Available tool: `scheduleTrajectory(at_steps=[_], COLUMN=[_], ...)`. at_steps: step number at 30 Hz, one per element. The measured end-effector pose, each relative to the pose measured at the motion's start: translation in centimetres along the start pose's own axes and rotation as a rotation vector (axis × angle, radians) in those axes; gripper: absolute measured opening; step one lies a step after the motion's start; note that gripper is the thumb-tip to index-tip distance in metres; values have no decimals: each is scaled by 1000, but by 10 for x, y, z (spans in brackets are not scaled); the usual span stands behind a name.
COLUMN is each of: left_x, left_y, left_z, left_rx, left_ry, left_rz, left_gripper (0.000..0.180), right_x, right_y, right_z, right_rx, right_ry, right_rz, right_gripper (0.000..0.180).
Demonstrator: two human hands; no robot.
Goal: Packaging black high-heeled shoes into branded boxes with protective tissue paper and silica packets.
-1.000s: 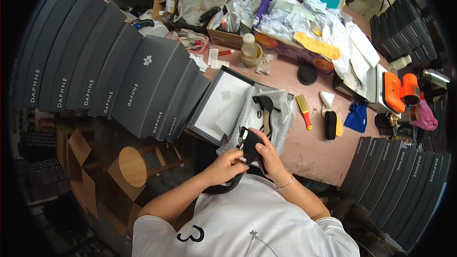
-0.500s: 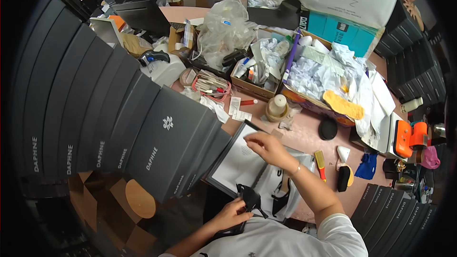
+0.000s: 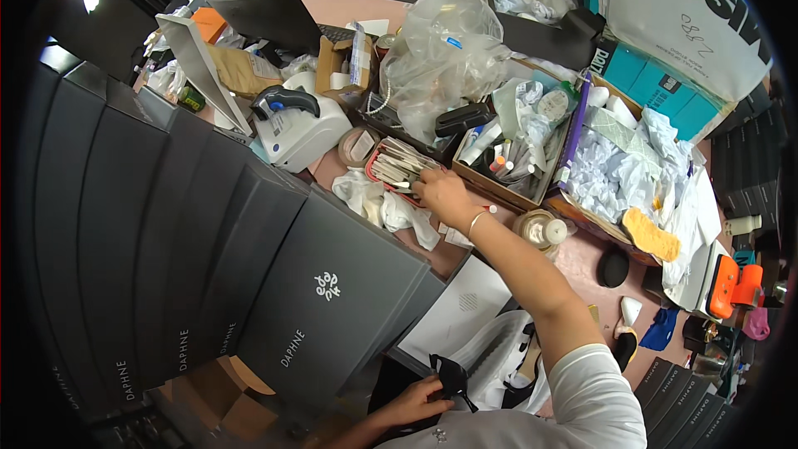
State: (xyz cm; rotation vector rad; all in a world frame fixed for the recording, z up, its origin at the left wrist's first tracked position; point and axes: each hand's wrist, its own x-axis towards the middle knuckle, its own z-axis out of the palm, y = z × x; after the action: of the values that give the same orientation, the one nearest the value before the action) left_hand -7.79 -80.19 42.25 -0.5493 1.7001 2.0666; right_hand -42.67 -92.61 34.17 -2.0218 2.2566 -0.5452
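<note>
A person in a white shirt [image 3: 594, 391] reached over a cluttered pink table [image 3: 582, 254], the right hand [image 3: 447, 198] at a pink basket [image 3: 397, 193] beyond an open shoe box [image 3: 457, 301]. Its bent fingers dipped among slim sticks [image 3: 397, 162]; whether they had hold of one could not be told. At the near edge of the open shoe box, the left hand [image 3: 416, 402] gripped a black strappy shoe [image 3: 453, 377], its fingers closed on it. A second shoe [image 3: 529, 357] lay inside that box among white wrapping. Dark grey boxes [image 3: 274, 283] stood in a row to its left. Beyond it and to the left, a handheld scanner [image 3: 287, 101] rested on a white machine [image 3: 306, 140]; beyond and to the right were a bottle [image 3: 553, 231], crumpled paper [image 3: 594, 156] and a yellow insole [image 3: 651, 234].
</note>
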Motion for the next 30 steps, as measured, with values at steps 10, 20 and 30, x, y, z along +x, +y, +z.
scheduleTrajectory(at_steps=[10,20,30], left_x=[-5,-1,-8], left_y=[-19,-19,-28], left_z=[19,10,4], left_rx=[-103,-66,-171], left_ry=[91,51,85], left_rz=[14,-1,-92], left_gripper=[38,44,43], right_x=[-8,88,126], right_y=[14,-10,-31], right_z=[-1,-8,26], right_rx=[11,16,-203], right_ry=[98,27,-229], right_rz=[-42,18,141], right_gripper=[15,15,16])
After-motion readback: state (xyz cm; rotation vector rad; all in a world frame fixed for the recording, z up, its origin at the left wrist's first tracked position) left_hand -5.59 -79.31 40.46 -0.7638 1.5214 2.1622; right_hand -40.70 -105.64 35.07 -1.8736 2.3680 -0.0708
